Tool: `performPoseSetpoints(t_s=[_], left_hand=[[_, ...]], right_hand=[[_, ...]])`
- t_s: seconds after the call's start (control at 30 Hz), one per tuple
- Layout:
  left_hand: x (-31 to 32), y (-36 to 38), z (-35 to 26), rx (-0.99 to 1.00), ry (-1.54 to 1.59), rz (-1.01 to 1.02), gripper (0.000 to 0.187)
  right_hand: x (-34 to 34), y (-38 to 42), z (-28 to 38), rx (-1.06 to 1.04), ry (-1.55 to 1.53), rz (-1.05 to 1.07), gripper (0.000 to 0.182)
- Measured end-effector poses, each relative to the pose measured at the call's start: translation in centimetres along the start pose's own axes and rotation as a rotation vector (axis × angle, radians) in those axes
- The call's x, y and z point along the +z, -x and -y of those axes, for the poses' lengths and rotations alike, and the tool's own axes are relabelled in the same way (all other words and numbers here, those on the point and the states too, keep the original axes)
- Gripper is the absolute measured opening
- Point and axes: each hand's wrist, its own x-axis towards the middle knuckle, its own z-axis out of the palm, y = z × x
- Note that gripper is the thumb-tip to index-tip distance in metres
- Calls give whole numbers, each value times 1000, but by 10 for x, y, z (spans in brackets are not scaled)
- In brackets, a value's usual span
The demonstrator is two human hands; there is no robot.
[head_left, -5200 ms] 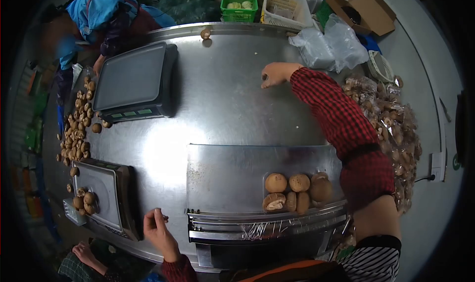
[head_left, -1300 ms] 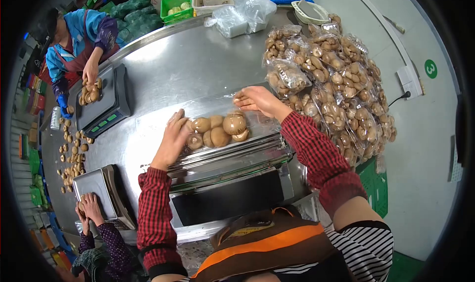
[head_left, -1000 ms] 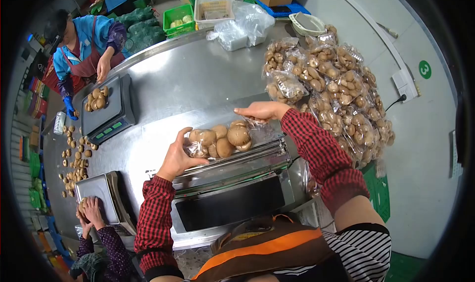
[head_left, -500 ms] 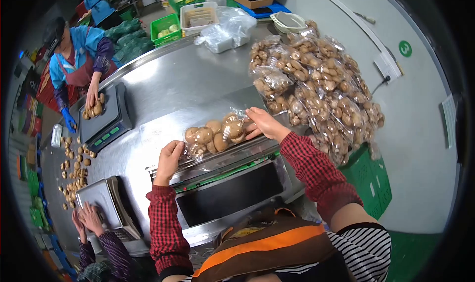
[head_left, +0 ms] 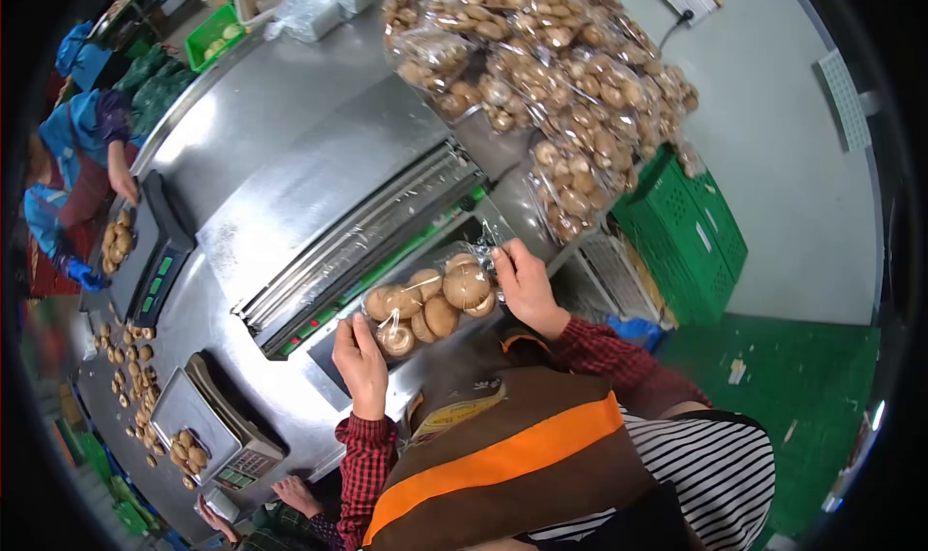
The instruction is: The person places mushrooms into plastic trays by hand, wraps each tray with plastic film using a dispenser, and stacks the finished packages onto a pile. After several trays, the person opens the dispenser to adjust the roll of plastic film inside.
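Two hands hold one film-wrapped mushroom pack (head_left: 432, 306) between them, in front of the person's apron (head_left: 541, 435) and by the near side of the wrapping machine (head_left: 353, 248); whether it touches the machine cannot be told. The left hand (head_left: 362, 369) is closed on the pack's left end, thumb uppermost. The right hand (head_left: 527, 288) is bent around the right end, thumb up, beside a bunched tail of film (head_left: 486, 234); how firmly its partly hidden fingers grip cannot be seen.

With support apparently only at the ends, the middle could sag or the pack tip if either hand slackened. The shiny film may slide under bare fingers, and the loose tail could pull free or snag on the machine's edge, opening that end. Too hard a pull might tear the film; too hard a squeeze could dent the caps inside.

To the far right, a heap of bagged mushrooms (head_left: 570, 82) comes close to the right edge of the metal table (head_left: 280, 155), near a green crate (head_left: 691, 232). A knock there could send bags over the side, since they lie piled unevenly and their film looks slippery.
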Motion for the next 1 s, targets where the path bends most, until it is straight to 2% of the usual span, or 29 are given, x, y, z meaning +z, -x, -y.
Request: performPoseSetpoints(t_s=[0.03,0.1,0.17,0.23,0.3,0.33,0.37,0.4,0.43,0.5,0.53,0.57,0.6,0.63,0.67,0.7,0.73,0.77,0.8,0.83,0.87,0.9,0.97,1.0], left_hand=[[2,4,5,-12,-3,30,34],[1,-2,15,264,-364,17,32],[15,-17,36,507,-584,-21,29],[35,-29,35,599,-671,-22,28],[61,-35,34,728,-601,26,27],[70,-33,30,682,-570,89,23],[77,-34,32,582,-561,157,17],[83,-27,31,299,-36,310,17],[86,-15,30,-2,481,455,19],[69,7,33,-365,936,581,24],[62,0,77,-80,647,789,25],[64,14,25,-98,1108,903,24],[54,32,-41,180,1063,898,30],[48,46,-80,442,753,733,25],[46,63,-111,478,736,669,30],[42,66,-115,374,785,771,31],[38,66,-106,135,874,974,34],[34,59,-91,-225,987,1192,36],[27,45,-71,-621,1091,1386,40],[23,32,-59,-937,1168,1492,44],[24,23,-54,-1172,1225,1530,48],[26,18,-52,-1312,1269,1522,52],[40,14,-59,-1379,1351,1450,62],[46,22,-62,-1358,1401,1414,62]], right_hand=[[-6,9,-10,28,13,-9,20],[-14,24,-48,50,80,-88,21],[-10,36,-102,57,137,-141,22],[18,36,-131,83,120,-334,22],[51,43,-137,263,28,-442,22],[62,47,-143,280,-156,-342,23],[68,55,-161,375,-805,-228,19],[49,68,-109,11,-757,-96,24],[46,80,-142,206,-844,203,38],[33,90,-105,71,-731,640,37],[34,93,-87,67,-776,830,36],[34,93,-68,94,-840,992,36],[30,91,-48,150,-923,1104,35],[25,85,-33,225,-1007,1139,35],[-17,85,12,351,-1225,917,35],[-54,85,43,477,-1431,687,35],[-38,60,-19,48,-802,813,38],[-60,49,-5,455,-1006,689,51],[-74,44,-6,120,-768,686,51],[-87,37,-6,-205,-519,676,51],[-101,39,24,-17,-701,707,50],[-109,47,51,196,-884,730,50],[-90,28,35,121,-721,628,44],[-85,11,23,256,-765,610,38]])
